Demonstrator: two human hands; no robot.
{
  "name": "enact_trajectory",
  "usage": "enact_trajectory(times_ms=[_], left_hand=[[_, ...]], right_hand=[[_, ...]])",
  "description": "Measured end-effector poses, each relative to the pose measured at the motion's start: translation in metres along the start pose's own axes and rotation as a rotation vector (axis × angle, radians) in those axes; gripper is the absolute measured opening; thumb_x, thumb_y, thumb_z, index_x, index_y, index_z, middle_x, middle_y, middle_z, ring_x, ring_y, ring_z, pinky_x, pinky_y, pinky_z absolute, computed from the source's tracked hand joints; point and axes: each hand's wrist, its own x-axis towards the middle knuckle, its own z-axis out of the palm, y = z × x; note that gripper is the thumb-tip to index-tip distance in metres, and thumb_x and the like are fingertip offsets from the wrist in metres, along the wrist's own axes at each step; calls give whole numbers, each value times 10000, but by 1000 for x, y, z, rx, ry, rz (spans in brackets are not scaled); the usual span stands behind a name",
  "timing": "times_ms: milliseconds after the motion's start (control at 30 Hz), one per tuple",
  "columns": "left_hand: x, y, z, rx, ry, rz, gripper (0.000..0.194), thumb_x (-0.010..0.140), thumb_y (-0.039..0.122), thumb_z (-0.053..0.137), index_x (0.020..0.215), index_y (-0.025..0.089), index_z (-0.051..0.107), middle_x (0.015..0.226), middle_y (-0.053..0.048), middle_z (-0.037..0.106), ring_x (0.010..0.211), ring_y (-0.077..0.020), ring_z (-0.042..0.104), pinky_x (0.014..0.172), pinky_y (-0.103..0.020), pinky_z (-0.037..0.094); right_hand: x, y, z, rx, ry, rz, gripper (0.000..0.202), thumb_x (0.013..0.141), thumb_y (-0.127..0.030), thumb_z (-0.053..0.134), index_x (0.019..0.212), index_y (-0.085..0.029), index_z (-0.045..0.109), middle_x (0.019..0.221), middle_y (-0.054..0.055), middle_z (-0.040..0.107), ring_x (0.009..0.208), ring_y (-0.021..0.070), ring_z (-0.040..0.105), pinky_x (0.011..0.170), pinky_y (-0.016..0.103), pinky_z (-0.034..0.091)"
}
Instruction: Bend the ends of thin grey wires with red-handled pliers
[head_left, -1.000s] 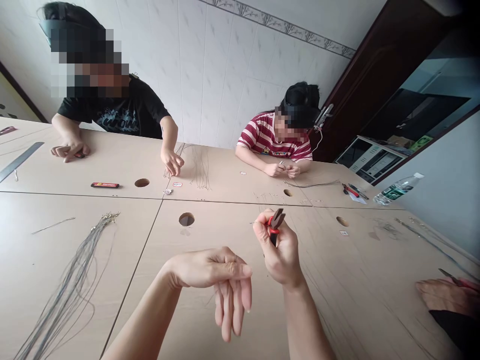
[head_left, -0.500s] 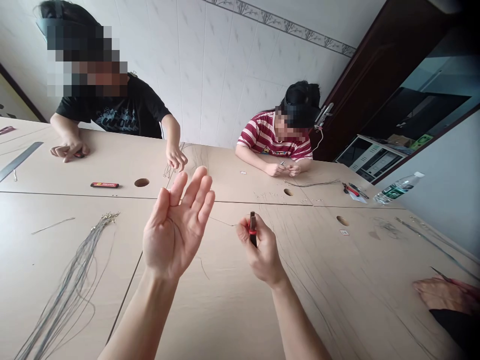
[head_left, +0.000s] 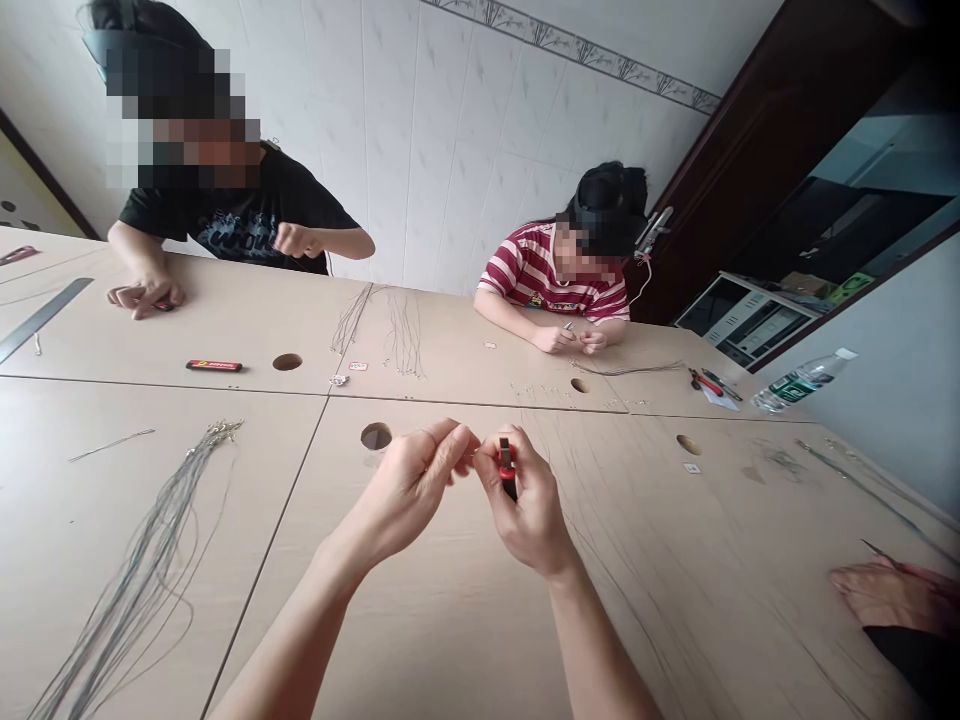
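Observation:
My right hand (head_left: 529,510) is wrapped round a small pair of pliers (head_left: 505,462) with red and black handles, the metal jaws pointing up. Its thumb and index finger are pinched together beside the tool. Close against those fingertips, my left hand (head_left: 420,485) is closed, palm turned inward and fingers curled. Whatever lies between the two sets of fingertips is too small and hidden to make out. Both hands are above the table. On the left lies a bundle of thin grey cords (head_left: 161,530) with metallic ends (head_left: 223,431).
Across the table sit two people, one in a black shirt (head_left: 232,215), one in red stripes (head_left: 517,265). Another person's hand (head_left: 889,598) is at right. A box cutter (head_left: 214,366), steel ruler (head_left: 49,318), bottle (head_left: 802,382) and more cords (head_left: 405,335) lie around; the table has holes (head_left: 376,436).
My left hand has turned from open, palm up, to closed and moved to my right fingertips. The right hand with the pliers stays nearly still. The black-shirted person's hand has lifted off the table.

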Motion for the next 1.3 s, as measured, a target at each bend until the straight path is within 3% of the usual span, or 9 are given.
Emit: enact_trajectory(times_ms=[100, 200, 367, 533, 733, 1000, 1100, 1233, 1300], left_hand=[[1, -2, -3, -71, -26, -69, 362, 974, 396, 399, 733, 191, 575, 601, 37, 466, 566, -118, 374, 552, -272, 316], [2, -3, -5, -167, -5, -114, 292, 898, 275, 419, 671, 182, 577, 554, 59, 297, 534, -106, 257, 520, -272, 217], [4, -2, -5, -244, -51, -121, 219, 758, 223, 446, 615, 178, 605, 519, 68, 218, 517, -103, 179, 505, -283, 142], [7, -3, -5, -306, -60, -123, 148, 673, 213, 486, 623, 177, 620, 481, 81, 245, 497, -91, 162, 494, -275, 134], [8, -6, -9, -326, -54, -130, 129, 685, 224, 513, 633, 172, 619, 470, 86, 285, 489, -81, 164, 488, -263, 132], [7, -2, -5, -309, -18, -134, 124, 715, 247, 547, 630, 170, 592, 588, 36, 544, 481, -66, 210, 477, -248, 160], [7, -1, -3, -296, -5, -121, 135, 722, 251, 551, 624, 170, 598, 555, 44, 503, 476, -68, 218, 473, -246, 166], [6, -3, -4, -294, 27, -114, 131, 739, 262, 566, 644, 179, 604, 484, 83, 318, 473, -77, 201, 464, -242, 164], [6, -5, -4, -293, 68, -129, 131, 752, 280, 580, 665, 184, 597, 492, 89, 290, 470, -77, 185, 456, -238, 156]], right_hand=[[0, 1, -1, 7, 2, 35, 163, 978, -204, 473, 824, -227, 425, 757, -14, 441, 698, 145, 421, 664, 295, 369], [-1, -1, -2, 56, -6, 84, 174, 985, -231, 470, 814, -220, 441, 758, -17, 411, 666, 132, 408, 625, 282, 359], [-1, -5, -3, 161, -32, 118, 189, 994, -253, 473, 810, -214, 458, 760, -26, 414, 609, 109, 382, 577, 270, 333], [0, -6, -3, 222, -67, 123, 185, 994, -265, 478, 816, -218, 461, 723, -34, 427, 591, 110, 369, 564, 269, 329], [1, -7, -3, 211, -96, 122, 187, 991, -276, 484, 816, -219, 454, 750, -23, 445, 622, 117, 387, 590, 273, 354], [1, -8, -6, 206, -86, 114, 194, 994, -276, 481, 811, -219, 449, 744, -29, 426, 616, 112, 384, 587, 268, 356], [1, -7, -6, 193, -78, 120, 202, 991, -291, 482, 805, -219, 448, 735, -29, 423, 604, 111, 385, 576, 266, 358], [1, -6, -3, 182, -46, 163, 185, 979, -297, 496, 815, -218, 467, 737, -23, 459, 597, 112, 414, 573, 265, 371], [1, -4, -1, 145, -14, 186, 121, 964, -288, 508, 866, -219, 501, 759, -14, 497, 615, 121, 448, 583, 270, 385]])
